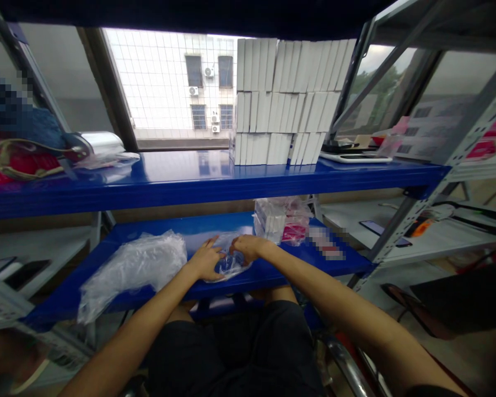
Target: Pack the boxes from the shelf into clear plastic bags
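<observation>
On the lower blue shelf a clear plastic bag (232, 268) lies crumpled between my two hands. My left hand (206, 261) rests at its left side, fingers spread and touching the film. From the right, my right hand (248, 247) reaches in with bent fingers closed on the bag's upper right part. What lies inside the bag, if anything, I cannot make out. A large bundle of clear plastic bags (144, 262) spreads out left of my left hand. Behind my right hand stands a small stack of white boxes (269, 220), partly wrapped in plastic with a pink pack (294, 231).
Rows of white boxes (289, 107) are stacked on the upper blue shelf (182, 190), which overhangs the work surface. A white tray-like item (355, 158) sits to their right. A phone (384, 232) lies on the neighbouring shelf, beyond a metal post (409, 212). Another person's foot shows at right.
</observation>
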`<state>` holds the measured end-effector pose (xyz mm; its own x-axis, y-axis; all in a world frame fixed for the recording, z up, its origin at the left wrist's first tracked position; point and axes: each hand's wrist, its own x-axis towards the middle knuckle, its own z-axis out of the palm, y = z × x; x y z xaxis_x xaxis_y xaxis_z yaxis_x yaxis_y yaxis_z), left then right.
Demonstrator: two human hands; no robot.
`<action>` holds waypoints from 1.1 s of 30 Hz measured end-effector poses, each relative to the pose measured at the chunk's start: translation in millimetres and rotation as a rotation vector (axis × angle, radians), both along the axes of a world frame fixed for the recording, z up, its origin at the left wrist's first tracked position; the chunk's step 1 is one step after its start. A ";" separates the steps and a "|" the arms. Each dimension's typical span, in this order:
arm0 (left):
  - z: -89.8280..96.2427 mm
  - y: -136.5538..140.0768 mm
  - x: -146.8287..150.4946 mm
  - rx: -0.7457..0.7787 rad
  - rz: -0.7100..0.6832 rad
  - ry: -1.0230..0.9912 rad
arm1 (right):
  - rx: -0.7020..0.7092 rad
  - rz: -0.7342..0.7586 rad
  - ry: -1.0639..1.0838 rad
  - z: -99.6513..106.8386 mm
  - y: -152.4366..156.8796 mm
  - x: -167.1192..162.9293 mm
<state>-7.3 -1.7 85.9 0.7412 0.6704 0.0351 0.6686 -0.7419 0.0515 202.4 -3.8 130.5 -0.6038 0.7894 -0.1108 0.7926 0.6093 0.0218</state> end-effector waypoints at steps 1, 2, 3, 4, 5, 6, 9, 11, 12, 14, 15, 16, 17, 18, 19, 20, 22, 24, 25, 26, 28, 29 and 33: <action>-1.0 2.7 -3.0 -0.029 0.007 0.025 | -0.065 -0.046 -0.034 -0.3 3.2 -0.2; -1.3 5.8 -6.2 -0.061 0.018 0.044 | -0.133 -0.094 -0.073 -0.1 5.8 -0.4; -1.1 9.1 -9.4 -0.091 0.027 0.053 | -0.198 -0.143 -0.114 0.7 7.7 -0.5; -0.6 12.5 -12.2 -0.117 0.029 0.053 | -0.243 -0.196 -0.139 1.9 8.9 -0.7; 0.4 15.5 -14.7 -0.134 0.022 0.042 | -0.275 -0.231 -0.156 3.5 9.5 -0.8; 1.6 17.9 -16.6 -0.141 0.005 0.025 | -0.289 -0.243 -0.161 5.4 9.4 -0.8; 7.7 17.7 -18.2 -0.090 -0.071 -0.070 | -0.246 -0.174 -0.138 13.9 6.2 0.4; 14.7 9.8 -15.9 0.011 -0.106 -0.187 | -0.166 -0.089 -0.110 22.4 0.1 1.7; 19.5 3.4 -13.9 0.065 -0.118 -0.244 | -0.123 -0.059 -0.090 27.6 -4.7 2.1; 32.9 -13.9 -8.3 0.164 -0.146 -0.331 | -0.056 -0.042 -0.049 40.3 -18.3 1.7; 41.8 -24.5 -5.0 0.207 -0.168 -0.353 | -0.048 -0.045 -0.034 48.0 -27.1 0.9; 52.4 -36.1 -1.5 0.253 -0.192 -0.370 | -0.073 -0.039 -0.028 56.9 -37.0 -0.1; 64.9 -48.6 2.0 0.314 -0.219 -0.395 | -0.145 -0.013 -0.030 67.2 -47.9 -1.2; 79.5 -61.4 5.5 0.372 -0.246 -0.424 | -0.242 0.029 -0.019 79.3 -59.4 -2.4; 96.3 -74.1 8.7 0.435 -0.285 -0.473 | -0.348 0.095 0.015 93.3 -71.4 -3.4; 115.5 -86.0 11.7 0.496 -0.294 -0.533 | -0.432 0.169 0.067 109.5 -83.5 -4.3; 159.9 -104.0 16.5 0.599 -0.222 -0.696 | -0.488 0.291 0.211 147.7 -105.2 -5.4; 208.8 -108.1 19.9 0.653 -0.060 -0.873 | -0.433 0.384 0.413 190.1 -118.0 -5.8; 232.5 -103.3 21.1 0.656 0.032 -0.937 | -0.378 0.422 0.514 210.5 -118.9 -6.0; 254.2 -94.0 22.1 0.645 0.113 -0.986 | -0.265 0.438 0.609 228.9 -115.8 -6.3; 287.8 -65.0 23.9 0.598 0.213 -1.083 | 0.179 0.378 0.807 256.1 -98.1 -7.5; 298.5 -47.7 24.9 0.544 0.226 -1.116 | 0.433 0.288 0.886 264.0 -85.3 -8.4; 303.4 10.4 31.0 0.293 0.311 -1.252 | 1.079 -0.054 0.944 264.9 -33.7 -12.2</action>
<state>23.7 8.7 389.3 -0.0797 0.6561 0.7505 0.4301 -0.6565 0.6197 190.2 -37.5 395.4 -0.0795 0.2522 0.9644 0.7921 0.6034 -0.0925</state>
